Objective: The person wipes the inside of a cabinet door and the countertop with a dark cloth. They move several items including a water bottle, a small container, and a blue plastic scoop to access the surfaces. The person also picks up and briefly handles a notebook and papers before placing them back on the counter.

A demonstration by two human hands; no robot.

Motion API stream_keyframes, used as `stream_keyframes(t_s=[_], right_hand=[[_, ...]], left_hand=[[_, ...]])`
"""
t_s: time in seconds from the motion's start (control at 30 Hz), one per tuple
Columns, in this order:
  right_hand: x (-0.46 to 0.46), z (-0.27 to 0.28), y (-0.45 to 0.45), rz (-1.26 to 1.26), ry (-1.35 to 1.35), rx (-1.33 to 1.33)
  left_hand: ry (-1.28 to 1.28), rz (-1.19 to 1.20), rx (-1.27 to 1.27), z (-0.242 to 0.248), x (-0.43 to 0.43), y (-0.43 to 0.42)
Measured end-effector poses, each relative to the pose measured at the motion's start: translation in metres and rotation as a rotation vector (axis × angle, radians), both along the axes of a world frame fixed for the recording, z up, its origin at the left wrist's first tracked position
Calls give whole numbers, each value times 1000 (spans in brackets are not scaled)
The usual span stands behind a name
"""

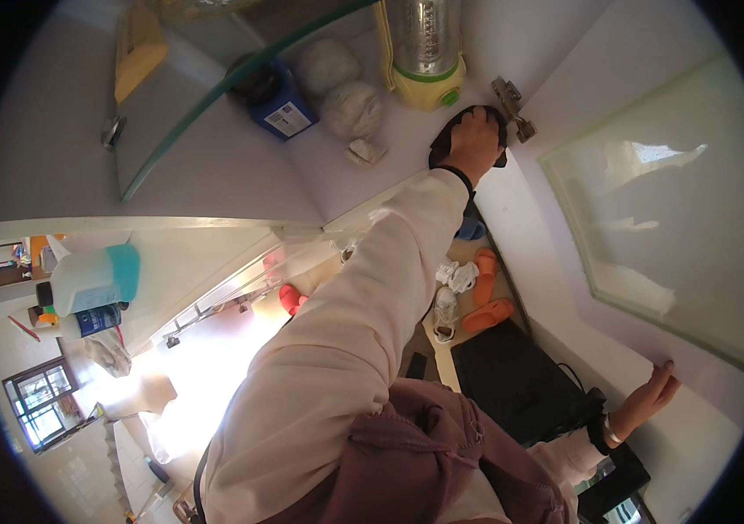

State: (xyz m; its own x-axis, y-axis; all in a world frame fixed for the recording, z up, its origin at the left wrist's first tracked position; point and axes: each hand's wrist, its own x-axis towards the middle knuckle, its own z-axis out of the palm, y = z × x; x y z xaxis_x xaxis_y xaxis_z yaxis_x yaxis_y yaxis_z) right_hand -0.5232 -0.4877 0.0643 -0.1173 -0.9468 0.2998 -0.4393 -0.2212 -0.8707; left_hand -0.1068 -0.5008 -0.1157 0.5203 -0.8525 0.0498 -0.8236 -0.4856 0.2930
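My left hand reaches into a white wall cabinet, its fingers closed over a soft-looking black item at the front of the shelf. Most of that item is under my palm, so its kind is unclear. Just behind it stands a clear bottle with a yellow and green base. A metal hinge is close by on the right. My right hand is at the edge of the open cabinet door, which has a frosted glass panel; its fingertips touch the edge.
Left on the shelf are two pale round lumps, a small pale piece and a blue box. A glass shelf edge crosses above. Orange slippers and white shoes lie on the floor below, near a black surface.
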Motion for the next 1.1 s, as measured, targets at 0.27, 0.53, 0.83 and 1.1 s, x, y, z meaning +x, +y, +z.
stream_keyframes(t_s=[0.27,0.53,0.83,1.1], right_hand=[[-2,0,-8,70,-6,-10],[-7,-11,-12,8,1,-30],[4,-4,-6,-8,-54,-28],[3,-11,-12,-15,-13,-79]], left_hand=[[43,240,164,8,22,80],[100,153,42,15,4,40],[-73,-159,14,8,0,33],[-356,-216,-124,-8,-12,56]])
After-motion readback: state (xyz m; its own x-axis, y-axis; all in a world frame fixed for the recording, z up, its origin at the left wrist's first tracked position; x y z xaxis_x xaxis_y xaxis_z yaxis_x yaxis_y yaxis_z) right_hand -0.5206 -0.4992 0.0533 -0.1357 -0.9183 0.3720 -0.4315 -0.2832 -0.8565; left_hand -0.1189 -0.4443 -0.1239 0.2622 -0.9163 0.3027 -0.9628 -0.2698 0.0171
